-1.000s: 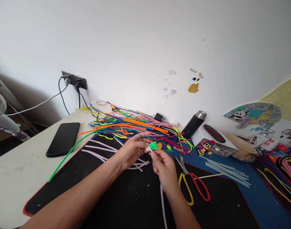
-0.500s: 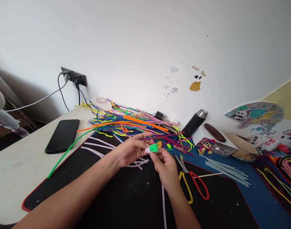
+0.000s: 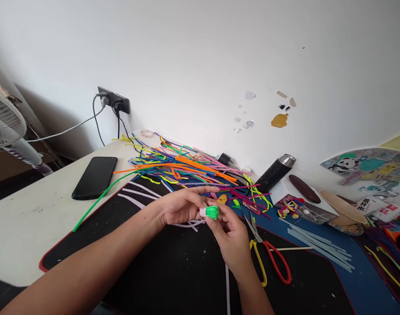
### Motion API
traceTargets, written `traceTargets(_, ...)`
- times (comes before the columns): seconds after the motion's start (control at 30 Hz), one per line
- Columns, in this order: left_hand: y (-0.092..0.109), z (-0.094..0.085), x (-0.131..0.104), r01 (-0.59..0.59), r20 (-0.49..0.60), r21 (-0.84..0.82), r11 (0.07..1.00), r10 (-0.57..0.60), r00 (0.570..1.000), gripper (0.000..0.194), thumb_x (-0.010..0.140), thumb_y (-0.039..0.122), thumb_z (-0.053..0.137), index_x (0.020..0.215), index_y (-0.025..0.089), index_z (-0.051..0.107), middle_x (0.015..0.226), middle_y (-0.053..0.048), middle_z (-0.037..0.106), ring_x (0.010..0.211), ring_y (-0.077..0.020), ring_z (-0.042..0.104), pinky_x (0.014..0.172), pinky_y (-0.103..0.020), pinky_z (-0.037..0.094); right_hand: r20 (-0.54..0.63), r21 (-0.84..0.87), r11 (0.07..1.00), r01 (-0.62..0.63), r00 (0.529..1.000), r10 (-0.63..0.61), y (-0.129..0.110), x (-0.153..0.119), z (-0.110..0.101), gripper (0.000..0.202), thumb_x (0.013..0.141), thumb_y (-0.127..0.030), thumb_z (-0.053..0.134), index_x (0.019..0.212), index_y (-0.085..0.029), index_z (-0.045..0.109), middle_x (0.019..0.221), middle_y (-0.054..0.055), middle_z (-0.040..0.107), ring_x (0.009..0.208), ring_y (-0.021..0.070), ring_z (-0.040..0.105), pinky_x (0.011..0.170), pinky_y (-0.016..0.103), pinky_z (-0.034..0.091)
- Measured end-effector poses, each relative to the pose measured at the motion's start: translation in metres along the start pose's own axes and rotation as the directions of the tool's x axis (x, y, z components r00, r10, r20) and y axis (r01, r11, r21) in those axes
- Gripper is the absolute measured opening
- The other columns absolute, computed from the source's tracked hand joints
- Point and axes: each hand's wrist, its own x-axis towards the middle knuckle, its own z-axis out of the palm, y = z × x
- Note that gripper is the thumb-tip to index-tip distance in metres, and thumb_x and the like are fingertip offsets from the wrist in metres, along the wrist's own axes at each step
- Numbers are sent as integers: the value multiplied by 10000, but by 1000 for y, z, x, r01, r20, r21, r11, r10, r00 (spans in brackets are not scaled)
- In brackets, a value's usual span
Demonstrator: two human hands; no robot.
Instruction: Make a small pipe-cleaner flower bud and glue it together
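A small green and white fuzzy piece (image 3: 212, 212) is held between both hands above the black mat (image 3: 173, 271). My left hand (image 3: 183, 206) pinches its white end, with one finger stretched out over it. The fingers of my right hand (image 3: 229, 227) are closed on the green side from the right and below. A pale lilac pipe cleaner (image 3: 228, 288) lies below my right hand. Open scissors (image 3: 259, 240) with one yellow and one red handle lie just right of that hand.
A heap of coloured pipe cleaners (image 3: 183, 164) lies behind the hands. The phone (image 3: 95, 177) is at left, the black flask (image 3: 275, 173) at back right, pale blue strips (image 3: 321, 245) at right. A fan (image 3: 6, 120) stands far left.
The whole view has shifted, with the table and wall things now farther right. The green piece has turned so that its green end faces more toward me. Both hands still hold it.
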Motion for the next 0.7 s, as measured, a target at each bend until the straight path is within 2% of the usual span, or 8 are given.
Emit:
traceTargets(0.1,-1,-1,0,16,18,-11,1000,-16,1000,735,641,26,765,1354,154,635,1024,-67,742,887,-200,728,819,-298,532,2,-40,998,39,999,-39,0,-1,-1,246,949,-376,760,1156,-244,785,1039,82,807,875,232,771,739,299,611)
traceTargets(0.3,-3,0,1,22,89,-12,1000,-21,996,705,646,41,755,1334,158,655,1009,-76,741,899,-211,730,780,-281,536,14,-101,993,62,998,-61,-1,-3,-4,201,944,-386,761,1068,-231,789,876,49,784,773,212,732,659,279,565)
traceTargets(0.5,-2,4,0,32,79,-12,999,-31,996,596,661,59,752,1248,158,717,975,-73,748,859,-204,742,738,-264,541,-6,-123,990,63,998,-65,-4,-4,-2,204,947,-418,748,1009,-231,799,869,54,778,737,216,706,631,301,547)
traceTargets(0.7,-2,3,0,27,64,12,1000,-28,998,546,677,78,767,1217,157,742,968,-77,748,813,-183,726,625,-214,499,-28,-174,978,111,993,-118,-3,-4,-2,160,951,-327,737,1069,-241,800,850,42,780,696,195,682,629,292,544)
